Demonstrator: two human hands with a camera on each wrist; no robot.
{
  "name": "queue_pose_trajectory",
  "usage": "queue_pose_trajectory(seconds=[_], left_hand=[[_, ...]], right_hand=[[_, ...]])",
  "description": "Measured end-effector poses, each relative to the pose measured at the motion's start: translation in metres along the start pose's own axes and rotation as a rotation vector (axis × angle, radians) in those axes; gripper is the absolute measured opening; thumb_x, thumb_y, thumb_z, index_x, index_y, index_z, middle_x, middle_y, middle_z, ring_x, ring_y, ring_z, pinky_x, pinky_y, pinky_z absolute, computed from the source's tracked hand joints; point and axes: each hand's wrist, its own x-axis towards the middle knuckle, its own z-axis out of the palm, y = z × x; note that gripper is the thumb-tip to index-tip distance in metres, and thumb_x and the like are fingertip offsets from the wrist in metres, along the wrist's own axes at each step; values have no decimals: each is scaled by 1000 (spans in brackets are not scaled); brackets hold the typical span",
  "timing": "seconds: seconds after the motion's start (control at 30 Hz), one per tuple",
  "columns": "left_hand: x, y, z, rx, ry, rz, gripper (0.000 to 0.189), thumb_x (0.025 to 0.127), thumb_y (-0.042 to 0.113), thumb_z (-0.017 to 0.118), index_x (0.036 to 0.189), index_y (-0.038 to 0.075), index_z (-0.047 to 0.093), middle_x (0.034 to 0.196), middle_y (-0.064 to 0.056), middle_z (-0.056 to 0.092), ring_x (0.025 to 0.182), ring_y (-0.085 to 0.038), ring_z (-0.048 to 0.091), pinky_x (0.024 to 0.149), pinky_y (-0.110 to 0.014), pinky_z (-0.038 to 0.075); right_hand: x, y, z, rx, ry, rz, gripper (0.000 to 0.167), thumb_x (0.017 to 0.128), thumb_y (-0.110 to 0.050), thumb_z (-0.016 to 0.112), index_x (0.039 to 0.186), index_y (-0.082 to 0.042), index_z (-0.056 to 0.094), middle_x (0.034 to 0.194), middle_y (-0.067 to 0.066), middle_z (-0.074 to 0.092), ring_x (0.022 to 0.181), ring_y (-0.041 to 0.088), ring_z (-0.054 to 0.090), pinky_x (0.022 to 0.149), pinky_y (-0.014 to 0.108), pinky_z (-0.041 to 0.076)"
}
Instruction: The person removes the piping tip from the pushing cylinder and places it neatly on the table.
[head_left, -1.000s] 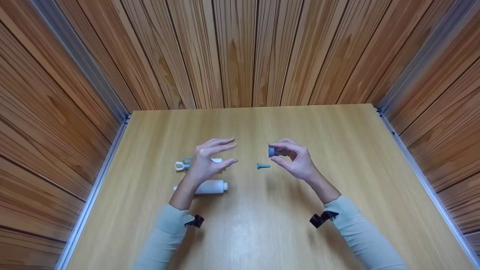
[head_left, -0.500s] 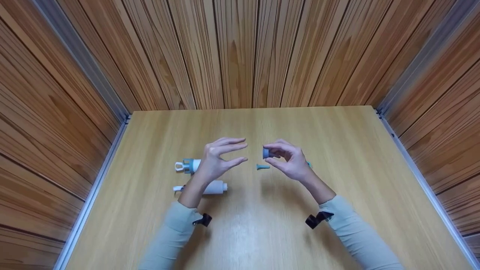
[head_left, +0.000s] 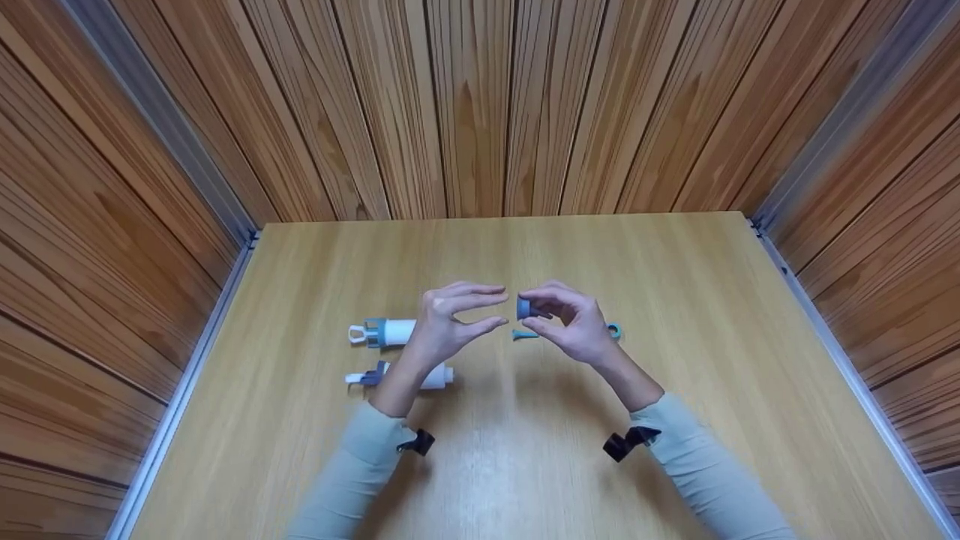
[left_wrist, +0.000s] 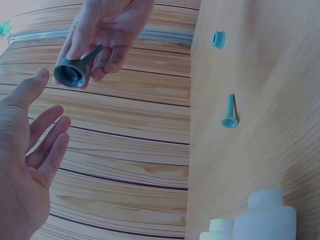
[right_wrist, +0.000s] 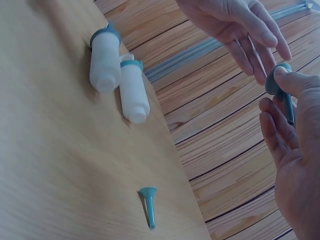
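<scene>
My right hand [head_left: 577, 326] pinches a dark blue funnel-shaped piece [head_left: 523, 308] with its thumb and fingers. In the left wrist view the wide round mouth of this piece [left_wrist: 71, 74] faces my left hand, and a narrow stem sticks out behind. My left hand [head_left: 450, 322] is raised opposite, fingers extended and thumb apart, holding nothing. A small gap separates its fingertips from the piece. Below the hands a small teal funnel [head_left: 524, 334] lies on its side on the table. A teal ring [head_left: 615, 331] lies farther right, partly behind my right hand.
Two white bottles lie at left on the wooden table [head_left: 480, 255]. One bottle [head_left: 399, 331] has a teal collar; the nearer bottle [head_left: 437, 377] has a dark blue one, and my left forearm partly covers it. Wood-panelled walls [head_left: 480, 112] enclose the table.
My left hand has moved right and my right hand slightly left with the funnel-shaped piece, narrowing the space between them. The teal ring and more of the bottles' collars have come into sight.
</scene>
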Motion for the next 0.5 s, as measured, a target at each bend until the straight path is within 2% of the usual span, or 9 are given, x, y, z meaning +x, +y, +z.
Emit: queue_pose_trajectory(seconds=[0.23,0.5], left_hand=[[1,0,6,-13,-10,25,33,92,7,93,124,4,86,126,-15,86,117,-34,83,102,-47,69],[1,0,11,2,-3,46,30,95,11,91,124,6,86,124,-14,87,115,-31,84,101,-44,70]], right_hand=[[2,-1,5,34,-13,-31,38,92,23,74,130,19,70,123,-13,75,112,3,75,105,21,64],[1,1,7,53,-8,-41,39,90,25,75,128,18,71,125,-12,76,113,4,77,103,22,65]])
